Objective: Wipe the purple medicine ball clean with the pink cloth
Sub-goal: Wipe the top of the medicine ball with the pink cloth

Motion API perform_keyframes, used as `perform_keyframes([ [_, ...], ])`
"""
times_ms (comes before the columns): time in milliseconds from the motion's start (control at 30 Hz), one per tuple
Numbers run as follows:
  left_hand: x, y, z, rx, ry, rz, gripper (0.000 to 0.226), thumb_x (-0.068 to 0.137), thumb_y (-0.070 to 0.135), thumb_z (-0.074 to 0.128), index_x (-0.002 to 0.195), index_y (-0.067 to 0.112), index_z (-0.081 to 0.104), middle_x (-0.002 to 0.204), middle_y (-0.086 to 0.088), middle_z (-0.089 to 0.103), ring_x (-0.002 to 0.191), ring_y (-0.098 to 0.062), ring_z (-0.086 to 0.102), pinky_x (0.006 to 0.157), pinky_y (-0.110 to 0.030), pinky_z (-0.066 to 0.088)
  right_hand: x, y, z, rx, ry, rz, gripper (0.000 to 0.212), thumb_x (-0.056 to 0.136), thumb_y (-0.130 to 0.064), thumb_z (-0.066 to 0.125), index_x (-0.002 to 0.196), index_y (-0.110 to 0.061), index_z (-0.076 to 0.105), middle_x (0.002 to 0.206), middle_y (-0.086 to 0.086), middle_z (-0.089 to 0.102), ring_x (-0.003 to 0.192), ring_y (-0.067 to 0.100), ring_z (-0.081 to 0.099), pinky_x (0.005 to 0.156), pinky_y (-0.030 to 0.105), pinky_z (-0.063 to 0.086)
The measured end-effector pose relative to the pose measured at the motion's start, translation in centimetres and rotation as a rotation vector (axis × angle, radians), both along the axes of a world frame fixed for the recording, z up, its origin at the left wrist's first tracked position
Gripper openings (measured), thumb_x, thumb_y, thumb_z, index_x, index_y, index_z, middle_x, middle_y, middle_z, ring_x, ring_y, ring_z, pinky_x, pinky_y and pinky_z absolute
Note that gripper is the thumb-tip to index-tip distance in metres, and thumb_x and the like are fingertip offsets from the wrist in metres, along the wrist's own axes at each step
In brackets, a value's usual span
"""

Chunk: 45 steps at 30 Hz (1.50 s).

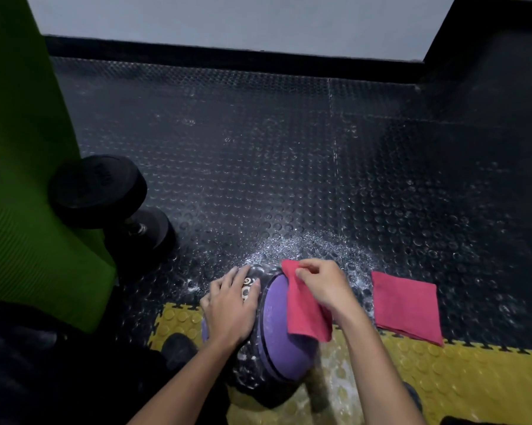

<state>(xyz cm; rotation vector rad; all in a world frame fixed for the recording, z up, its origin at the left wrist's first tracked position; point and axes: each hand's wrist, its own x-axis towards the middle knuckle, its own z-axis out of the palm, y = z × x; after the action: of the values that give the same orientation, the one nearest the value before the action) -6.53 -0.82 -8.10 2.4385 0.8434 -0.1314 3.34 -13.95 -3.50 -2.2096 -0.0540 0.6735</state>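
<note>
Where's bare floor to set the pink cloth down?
Free: black floor beyond the medicine ball, to the wall; yellow tiles this side of the spare cloth. Crowded: left, dumbbell beside green mat; ball top, under left hand and pink cloth.

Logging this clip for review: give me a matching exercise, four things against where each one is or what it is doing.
1 left hand
2 right hand
3 spare cloth
4 dumbbell

A beside the green mat
B pinching the pink cloth
C lying flat on the floor
D resting flat on the purple medicine ball

Pairs: 1-D, 2-B, 3-C, 4-A
</note>
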Motion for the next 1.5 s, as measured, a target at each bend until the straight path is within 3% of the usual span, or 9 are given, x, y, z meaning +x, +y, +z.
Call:
perform_keyframes([
  [133, 0.0, 0.0, -0.2, -0.004, -0.044, 0.034, 0.044, 0.098, 0.046, 0.033, 0.14, 0.038, 0.037, 0.15, 0.014, 0.033, 0.136, -0.012, 0.025, 0.11, -0.039, 0.017, -3.3, -0.9, -1.4, -0.018, -0.207, 0.115, 0.038, 0.086, -0.042, 0.054, 0.124, -0.036, 0.052, 0.134, -0.006, 0.047, 0.117, 0.017, 0.043, 0.101, 0.035, 0.037],
  [233, -0.1, 0.3, -0.3, -0.027, -0.038, 0.053, 0.043, 0.098, 0.045, 0.033, 0.14, 0.038, 0.037, 0.15, 0.014, 0.033, 0.137, -0.011, 0.025, 0.111, -0.039, 0.016, -5.5, -0.4, -4.6, -0.107, -0.303, 0.197, 0.057, 0.079, -0.071, 0.022, 0.132, -0.054, 0.029, 0.146, -0.029, 0.006, 0.138, 0.017, 0.002, 0.11, 0.049, 0.012],
  [300, 0.0, 0.2, -0.3, -0.034, -0.037, 0.069, 0.043, 0.098, 0.044, 0.032, 0.141, 0.037, 0.037, 0.15, 0.013, 0.033, 0.137, -0.012, 0.024, 0.111, -0.04, 0.016, -4.3, 0.2, -5.5, -0.117, -0.296, 0.178, 0.058, 0.081, -0.071, 0.015, 0.134, -0.053, 0.025, 0.145, -0.029, -0.004, 0.139, 0.014, -0.012, 0.11, 0.053, 0.001],
  [400, 0.7, 0.2, -0.1, -0.037, -0.012, 0.103, 0.044, 0.099, 0.043, 0.031, 0.141, 0.035, 0.037, 0.15, 0.011, 0.033, 0.137, -0.014, 0.025, 0.111, -0.042, 0.018, -2.5, 1.2, -5.7, -0.066, -0.237, 0.108, 0.045, 0.093, -0.053, 0.026, 0.137, -0.044, 0.028, 0.148, -0.025, 0.016, 0.142, 0.015, 0.004, 0.112, 0.046, 0.01],
  [600, 3.4, 1.4, -0.3, -0.077, 0.042, 0.064, 0.045, 0.099, 0.041, 0.026, 0.142, 0.029, 0.038, 0.15, 0.005, 0.036, 0.138, -0.019, 0.029, 0.113, -0.044, 0.023, -9.0, 1.2, -5.8, -0.12, -0.581, 0.178, 0.058, 0.089, -0.062, 0.008, 0.14, -0.04, 0.024, 0.146, -0.023, 0.025, 0.139, 0.016, 0.017, 0.107, 0.045, 0.018],
  [867, 5.2, 1.0, -0.7, -0.068, 0.03, 0.006, 0.049, 0.1, 0.038, 0.024, 0.143, 0.019, 0.036, 0.15, -0.003, 0.036, 0.138, -0.021, 0.031, 0.113, -0.042, 0.025, -1.1, 3.7, -4.0, -0.099, -0.301, 0.03, 0.038, 0.095, -0.036, 0.036, 0.132, -0.036, 0.043, 0.137, -0.018, 0.043, 0.133, 0.01, 0.028, 0.11, 0.043, 0.019],
  [1033, 6.6, 1.8, -1.0, -0.085, 0.049, -0.016, 0.047, 0.098, 0.035, 0.025, 0.136, 0.021, 0.047, 0.144, -0.003, 0.045, 0.132, -0.024, 0.04, 0.108, -0.044, 0.032, -8.7, 0.0, -7.3, 0.164, -0.699, -0.001, 0.038, 0.094, -0.043, 0.031, 0.13, -0.038, 0.043, 0.135, -0.033, 0.037, 0.134, 0.005, 0.025, 0.107, 0.029, 0.023],
  [1300, 5.6, 1.5, -1.0, -0.067, 0.013, -0.054, 0.046, 0.1, 0.03, 0.021, 0.142, 0.02, 0.04, 0.148, -0.003, 0.04, 0.136, -0.021, 0.034, 0.112, -0.041, 0.026, -2.4, 3.5, -4.0, -0.009, -0.503, 0.129, 0.03, 0.09, -0.048, 0.044, 0.108, -0.035, 0.064, 0.118, -0.022, 0.058, 0.125, 0.005, 0.036, 0.104, 0.04, 0.025],
  [1500, 6.0, 1.7, -0.6, -0.079, 0.022, -0.065, 0.045, 0.101, 0.03, 0.022, 0.142, 0.022, 0.04, 0.148, 0.0, 0.039, 0.136, -0.019, 0.034, 0.112, -0.043, 0.027, -9.3, -0.7, -8.5, 0.236, -0.782, -0.056, 0.03, 0.092, -0.05, 0.039, 0.107, -0.034, 0.06, 0.122, -0.034, 0.05, 0.124, 0.009, 0.039, 0.104, 0.029, 0.032],
])
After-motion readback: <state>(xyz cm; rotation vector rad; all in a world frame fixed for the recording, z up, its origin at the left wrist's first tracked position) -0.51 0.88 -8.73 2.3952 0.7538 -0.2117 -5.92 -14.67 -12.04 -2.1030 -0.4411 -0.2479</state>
